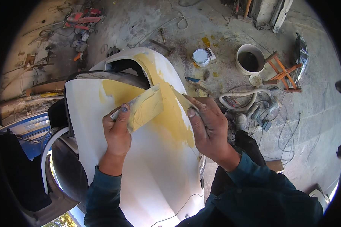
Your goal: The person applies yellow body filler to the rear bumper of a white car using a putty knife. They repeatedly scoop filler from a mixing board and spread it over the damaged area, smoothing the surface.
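My left hand grips a flat rectangular spreader by one end, thumb on top. Its face is coated with yellow body filler. In my right hand a second, narrower spreader is pinched between thumb and fingers, its edge tipped toward the first one. The two tools are close together; whether they touch I cannot tell. Beneath both hands lies a white car body panel, with a broad yellow filler patch running up along its curved edge to the far end.
On the concrete floor at the right stand a white can, a large bucket and a wooden stool. A thick hose and cables lie nearer. A hammer is beyond the car; a red jack sits far left.
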Motion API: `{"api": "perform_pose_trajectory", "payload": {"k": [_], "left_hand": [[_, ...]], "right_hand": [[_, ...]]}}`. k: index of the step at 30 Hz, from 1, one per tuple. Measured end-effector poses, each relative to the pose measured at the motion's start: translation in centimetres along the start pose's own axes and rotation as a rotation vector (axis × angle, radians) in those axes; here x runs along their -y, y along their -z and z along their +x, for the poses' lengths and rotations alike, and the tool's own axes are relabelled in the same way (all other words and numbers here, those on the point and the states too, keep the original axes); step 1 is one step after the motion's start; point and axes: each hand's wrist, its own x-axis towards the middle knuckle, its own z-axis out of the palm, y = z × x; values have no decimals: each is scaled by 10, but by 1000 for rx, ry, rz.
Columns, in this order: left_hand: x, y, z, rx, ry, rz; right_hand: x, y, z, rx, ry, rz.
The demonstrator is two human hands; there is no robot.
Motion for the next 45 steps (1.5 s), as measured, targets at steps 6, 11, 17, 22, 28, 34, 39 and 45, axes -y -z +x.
{"api": "perform_pose_trajectory", "payload": {"k": [6,11,17,22,28,34,39,45], "left_hand": [[1,-18,-6,30,-8,162],[3,-14,-10,-55,-17,84],[-44,79,24,-424,-812,1865],[-70,166,58,-618,-677,1449],[-81,126,80,-670,-457,493],[-83,115,87,-663,-400,24],[-85,127,87,-608,-417,4],[-84,119,87,-641,-419,-4]], "right_hand": [[-2,-15,-1,91,164,-176],[-7,-18,-14,206,278,-138],[-40,-16,-44,186,-69,-10],[-109,-42,-56,144,-388,120],[-145,-92,-41,82,-401,172],[-155,-114,-34,42,-360,150],[-151,-124,-37,47,-291,107],[-138,-110,-51,154,-271,122]]}}
